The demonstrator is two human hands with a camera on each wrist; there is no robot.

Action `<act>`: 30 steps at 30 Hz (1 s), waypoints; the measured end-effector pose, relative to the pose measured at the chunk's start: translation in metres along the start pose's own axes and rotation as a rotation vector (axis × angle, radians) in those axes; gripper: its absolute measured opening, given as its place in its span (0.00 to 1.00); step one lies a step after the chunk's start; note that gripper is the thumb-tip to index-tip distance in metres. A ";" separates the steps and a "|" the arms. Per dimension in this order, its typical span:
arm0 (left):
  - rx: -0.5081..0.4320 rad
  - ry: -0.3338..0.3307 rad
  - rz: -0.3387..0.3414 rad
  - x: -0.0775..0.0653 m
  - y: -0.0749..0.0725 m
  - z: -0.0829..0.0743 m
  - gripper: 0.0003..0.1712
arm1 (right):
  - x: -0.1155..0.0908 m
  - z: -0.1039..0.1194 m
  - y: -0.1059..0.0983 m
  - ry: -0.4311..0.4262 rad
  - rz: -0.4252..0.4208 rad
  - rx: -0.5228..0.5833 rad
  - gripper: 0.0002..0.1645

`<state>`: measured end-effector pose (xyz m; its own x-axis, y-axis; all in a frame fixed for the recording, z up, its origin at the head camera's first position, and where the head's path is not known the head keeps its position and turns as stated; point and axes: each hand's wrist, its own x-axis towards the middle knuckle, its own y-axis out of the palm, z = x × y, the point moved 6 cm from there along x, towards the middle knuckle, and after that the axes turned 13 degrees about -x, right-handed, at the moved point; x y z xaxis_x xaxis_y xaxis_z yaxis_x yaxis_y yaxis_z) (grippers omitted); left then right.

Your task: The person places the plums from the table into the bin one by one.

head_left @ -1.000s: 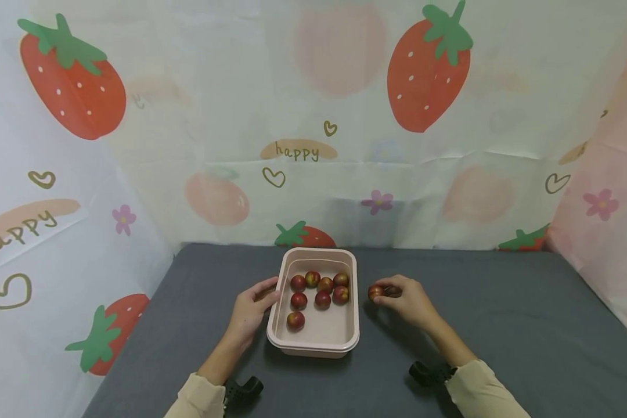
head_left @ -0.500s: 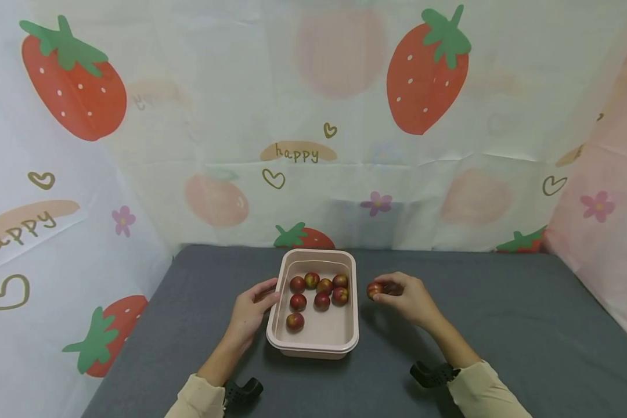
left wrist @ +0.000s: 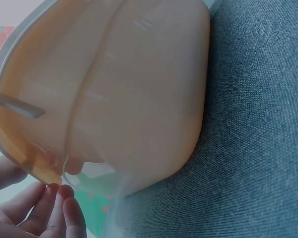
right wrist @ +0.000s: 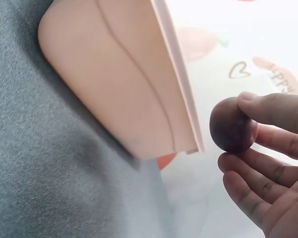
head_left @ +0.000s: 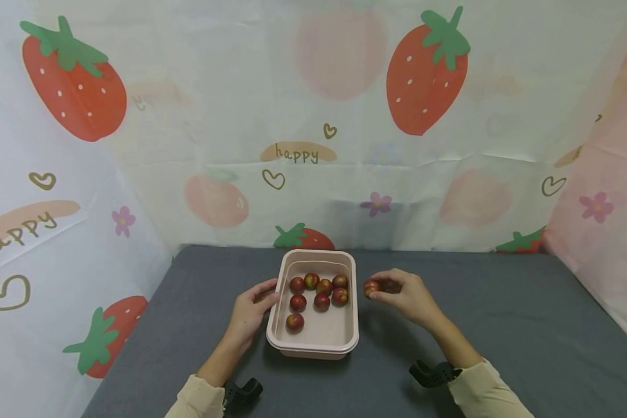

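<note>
A pale pink rectangular plastic box (head_left: 324, 339) stands on the grey cloth with several small red-and-yellow plums (head_left: 321, 301) inside. At its left side is my left hand (head_left: 249, 307); the thumb and fingertips touch the outside by the rim, also in the left wrist view. To the right of the box, my right hand (head_left: 407, 295) pinches one plum (head_left: 371, 288) between thumb and fingers. In the right wrist view this plum (right wrist: 232, 125) is held off the cloth, beside the box rim and apart from it.
Dark grey cloth (head_left: 480, 313) covers the table. White and pink sheets printed with strawberries (head_left: 428, 81) hang behind and at both sides. A black camera mount (head_left: 429, 374) sits at the right wrist, another camera mount (head_left: 242, 391) at the left.
My right hand has lifted slightly and shifted a little left toward the box with the plum. The left hand and box stay in place.
</note>
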<state>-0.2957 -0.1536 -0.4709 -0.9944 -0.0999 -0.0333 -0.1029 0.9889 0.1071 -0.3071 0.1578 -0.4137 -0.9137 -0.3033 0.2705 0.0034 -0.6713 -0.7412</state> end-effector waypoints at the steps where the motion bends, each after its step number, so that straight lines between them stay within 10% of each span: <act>1: 0.000 0.000 0.001 0.000 0.000 0.000 0.24 | 0.000 0.001 -0.001 0.000 -0.002 0.001 0.21; 30: 0.018 -0.004 -0.017 -0.003 0.001 -0.002 0.23 | 0.005 0.036 -0.004 -0.113 -0.002 0.016 0.20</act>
<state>-0.2933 -0.1524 -0.4688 -0.9925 -0.1161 -0.0388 -0.1192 0.9889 0.0889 -0.2973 0.1346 -0.3870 -0.8618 -0.3759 0.3406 0.0086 -0.6822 -0.7311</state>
